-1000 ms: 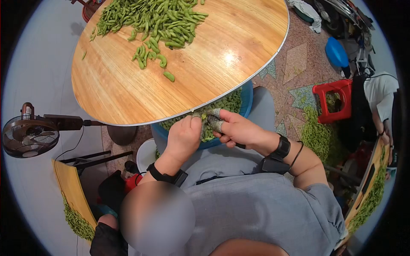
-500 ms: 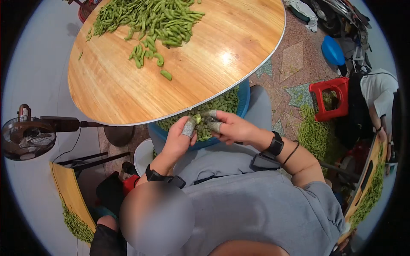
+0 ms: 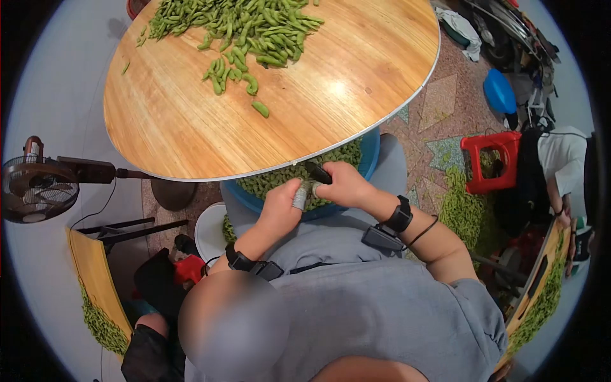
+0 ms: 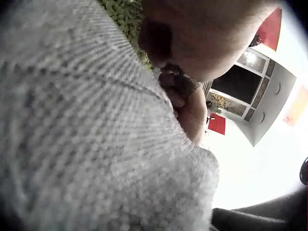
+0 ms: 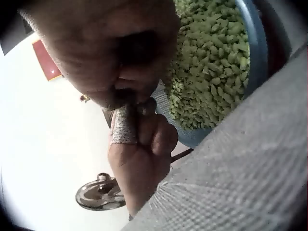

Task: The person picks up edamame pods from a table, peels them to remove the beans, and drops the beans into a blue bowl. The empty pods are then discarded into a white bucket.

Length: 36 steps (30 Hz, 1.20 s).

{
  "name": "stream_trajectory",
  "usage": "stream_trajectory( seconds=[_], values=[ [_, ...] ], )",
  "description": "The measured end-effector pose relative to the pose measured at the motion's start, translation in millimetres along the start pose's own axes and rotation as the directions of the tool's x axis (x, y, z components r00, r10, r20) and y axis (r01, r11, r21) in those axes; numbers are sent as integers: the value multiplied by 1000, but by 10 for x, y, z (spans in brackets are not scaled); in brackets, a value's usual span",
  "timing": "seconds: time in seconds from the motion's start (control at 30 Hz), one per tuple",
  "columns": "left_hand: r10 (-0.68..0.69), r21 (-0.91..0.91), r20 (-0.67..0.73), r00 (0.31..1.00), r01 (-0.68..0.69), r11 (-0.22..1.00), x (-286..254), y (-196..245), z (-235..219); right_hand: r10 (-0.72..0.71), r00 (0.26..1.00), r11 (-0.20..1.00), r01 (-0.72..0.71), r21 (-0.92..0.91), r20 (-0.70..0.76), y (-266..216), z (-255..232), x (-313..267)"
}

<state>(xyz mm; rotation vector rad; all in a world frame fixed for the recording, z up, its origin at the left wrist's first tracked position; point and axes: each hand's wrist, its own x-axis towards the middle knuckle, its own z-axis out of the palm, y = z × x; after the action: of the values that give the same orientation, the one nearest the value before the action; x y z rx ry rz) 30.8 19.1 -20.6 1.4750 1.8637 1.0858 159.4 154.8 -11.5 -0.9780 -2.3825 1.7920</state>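
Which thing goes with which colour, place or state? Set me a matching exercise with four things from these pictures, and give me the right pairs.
Things:
1. Fan
2. Large basin
3. Tabletop
4. Stool

Colour, place or state:
A. Bearing a heap of green pods
B. Red
C. At the far left of the head view
D. Blue

Right pairs: 1-C, 2-D, 3-A, 4-B

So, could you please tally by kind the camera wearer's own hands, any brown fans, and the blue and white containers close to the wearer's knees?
Hands, left hand and right hand: 2
Brown fan: 1
Blue tub: 1
White container: 1
Total: 5
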Motion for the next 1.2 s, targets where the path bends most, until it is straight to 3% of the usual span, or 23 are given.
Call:
stream_trajectory(
  seconds=[0.03,0.1,0.13,0.2,0.3,0.37,0.43,0.47,0.53,0.57,0.6,0.67,0.73,0.77,0.83,0.87,0.9,0.93,0.97,1.0,1.03,1.1,1.2],
  values=[
    [-1,0,-10,1000,1,1000,7,-1,-14,-5,1000,1000,6,-7,6,23,35,18],
    [32,201,28,999,-37,979,30,9,-58,-239,961,921,181,-345,-136,73,77,28],
    [32,199,17,999,-35,979,24,-8,-85,-245,961,917,186,-353,-129,71,53,23],
    [-51,192,-71,996,64,979,-41,-69,-170,-414,893,804,269,-530,-175,81,-19,-12],
    [-89,270,-161,983,130,954,-263,-220,-436,-342,930,750,183,-635,-137,-55,-143,-136],
    [-107,370,-269,957,205,906,-520,-380,-617,-363,928,735,226,-640,-88,-284,-199,-172],
    [-266,419,-332,905,394,818,-794,-506,-795,-380,924,813,358,-460,46,-663,-229,-182],
    [-269,417,-334,903,398,817,-952,-595,-884,-404,915,826,360,-433,-10,-791,-207,-109],
    [-471,590,-320,822,562,580,-1194,-719,-1006,-491,867,781,391,-486,-91,-898,-170,194],
    [-473,588,-326,819,567,577,-1246,-729,-1016,-574,801,734,411,-540,-170,-945,-148,352],
    [-429,574,-391,814,580,578,-1276,-704,-1043,-577,799,732,417,-539,-165,-990,-100,504],
    [-384,558,-459,801,596,577,-1265,-603,-1117,-551,754,723,217,-656,-358,-1047,-15,750],
    [-428,370,-403,809,572,732,-1096,-414,-1170,-546,760,723,215,-656,-353,-1051,-13,863],
    [-430,367,-408,806,576,731,-977,-259,-1181,-537,767,724,205,-658,-352,-1050,-11,882],
    [-403,15,-357,843,437,900,-709,63,-1125,-565,774,705,274,-654,-284,-1015,-44,806],
    [-405,9,-354,843,436,900,-594,135,-1072,-595,771,683,338,-647,-225,-997,-89,754],
    [-256,28,-355,899,284,958,-483,194,-1019,-593,773,682,333,-652,-225,-979,-128,675],
    [-99,47,-356,929,123,991,-366,237,-952,-507,824,788,324,-524,-253,-959,-160,572],
    [48,199,-363,930,27,980,-237,275,-858,-415,870,874,300,-383,-265,-930,-190,477],
    [194,346,-348,917,-66,936,-115,304,-774,-414,870,873,296,-389,-267,-891,-223,394],
    [197,342,-347,917,-72,937,-2,325,-717,-376,877,910,288,-299,-299,-852,-259,312],
    [405,450,-246,881,-267,852,188,353,-639,-335,880,938,276,-211,-336,-793,-332,164],
    [447,491,-159,881,-322,809,297,333,-558,-260,901,964,225,-140,-347,-751,-392,-12]
  ],
)
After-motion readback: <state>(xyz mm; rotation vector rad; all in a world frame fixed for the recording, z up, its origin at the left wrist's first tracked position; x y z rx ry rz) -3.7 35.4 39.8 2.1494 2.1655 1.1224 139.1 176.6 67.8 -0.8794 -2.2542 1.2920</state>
